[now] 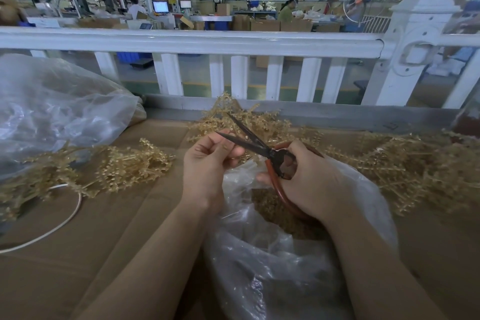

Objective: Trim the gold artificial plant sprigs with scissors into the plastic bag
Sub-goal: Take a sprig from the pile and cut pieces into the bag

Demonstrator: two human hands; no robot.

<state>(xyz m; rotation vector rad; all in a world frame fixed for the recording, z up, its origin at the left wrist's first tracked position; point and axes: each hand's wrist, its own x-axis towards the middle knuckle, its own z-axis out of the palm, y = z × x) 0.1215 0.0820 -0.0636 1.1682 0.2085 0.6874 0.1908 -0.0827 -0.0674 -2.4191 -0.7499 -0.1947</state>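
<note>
A clear plastic bag (272, 267) lies open nearest the camera, between the person's forearms, with gold trimmings heaped inside it. Just above its mouth the right hand (306, 179) grips the red-handled scissors (262, 149), fingers curled through the loop handles; the dark blades stand apart, pointing up and left. The left hand (207, 161) is curled, its fingertips pinching a small gold sprig (230, 147) right at the lower blade; the sprig is mostly hidden by the fingers. Behind the hands lies a pile of gold sprigs (249, 118) on the cardboard-covered table (124, 228). More gold sprigs spread to the left (117, 163) and right (420, 171). A white cord (70, 218) curves over the cardboard at left, near a large clear bag (52, 106). A white railing (197, 41) runs across behind the table.
</note>
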